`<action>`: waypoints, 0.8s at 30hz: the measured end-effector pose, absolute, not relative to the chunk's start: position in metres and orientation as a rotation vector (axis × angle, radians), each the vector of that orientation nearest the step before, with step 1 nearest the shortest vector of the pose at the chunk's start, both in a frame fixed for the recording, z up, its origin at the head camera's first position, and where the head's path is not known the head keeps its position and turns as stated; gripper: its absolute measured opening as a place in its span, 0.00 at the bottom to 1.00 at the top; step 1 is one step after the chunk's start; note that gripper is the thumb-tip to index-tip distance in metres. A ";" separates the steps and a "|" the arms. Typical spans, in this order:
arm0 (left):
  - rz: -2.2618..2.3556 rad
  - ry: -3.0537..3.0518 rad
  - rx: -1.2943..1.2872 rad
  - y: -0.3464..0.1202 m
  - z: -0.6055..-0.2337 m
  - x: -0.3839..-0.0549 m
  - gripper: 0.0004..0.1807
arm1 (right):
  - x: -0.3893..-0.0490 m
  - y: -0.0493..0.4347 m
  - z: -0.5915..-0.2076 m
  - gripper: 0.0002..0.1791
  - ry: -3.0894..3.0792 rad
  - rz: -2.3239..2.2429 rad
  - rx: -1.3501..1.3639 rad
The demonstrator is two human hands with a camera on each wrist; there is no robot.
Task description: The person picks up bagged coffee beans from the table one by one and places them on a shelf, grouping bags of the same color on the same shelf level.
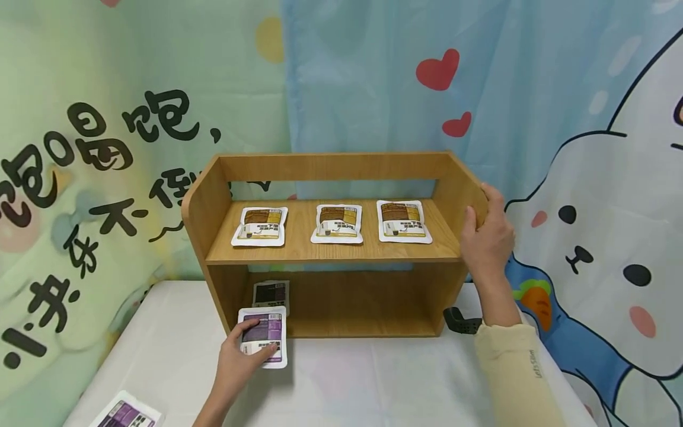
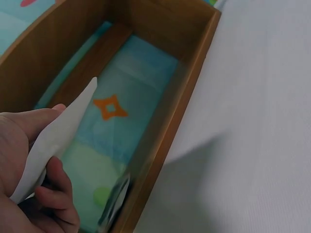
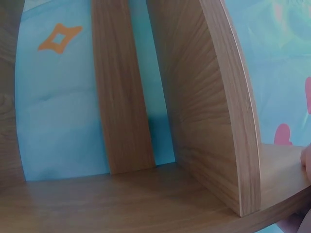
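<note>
My left hand (image 1: 237, 362) pinches a white-edged purple packet (image 1: 269, 326) between thumb and fingers, in front of the lower left of a wooden shelf (image 1: 341, 167). Seen edge-on in the left wrist view, the held packet (image 2: 60, 133) stands tilted before the shelf opening. Behind it, a second dark packet (image 1: 271, 292) is on the lower board, partly hidden by the held one. My right hand (image 1: 490, 234) grips the shelf's right side panel, thumb on its front edge. Only parts of the right-hand fingers (image 3: 306, 162) show in the right wrist view.
Three brown-and-white packets (image 1: 337, 224) lie in a row on the upper board. Another purple packet (image 1: 128, 413) lies on the white tabletop (image 1: 363, 385) at the near left. A black curved object (image 1: 461, 321) shows beside my right wrist. Printed curtains (image 1: 363, 77) hang behind the shelf.
</note>
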State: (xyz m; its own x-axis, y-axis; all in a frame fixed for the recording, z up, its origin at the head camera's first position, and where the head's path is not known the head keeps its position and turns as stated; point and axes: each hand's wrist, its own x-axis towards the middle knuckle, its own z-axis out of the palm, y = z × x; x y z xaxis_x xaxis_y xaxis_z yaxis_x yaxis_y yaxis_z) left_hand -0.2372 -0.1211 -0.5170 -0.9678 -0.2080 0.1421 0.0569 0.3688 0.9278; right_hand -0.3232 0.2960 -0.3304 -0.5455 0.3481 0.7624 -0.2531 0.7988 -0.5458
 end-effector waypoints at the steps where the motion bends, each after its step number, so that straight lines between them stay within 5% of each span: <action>1: -1.644 -2.388 0.121 -0.117 -0.517 -0.240 0.34 | -0.323 0.296 -0.330 0.23 -2.005 0.773 -0.074; 24: -1.653 -2.368 -0.142 -0.063 -0.544 -0.303 0.33 | -0.323 0.296 -0.333 0.23 -1.991 0.790 -0.068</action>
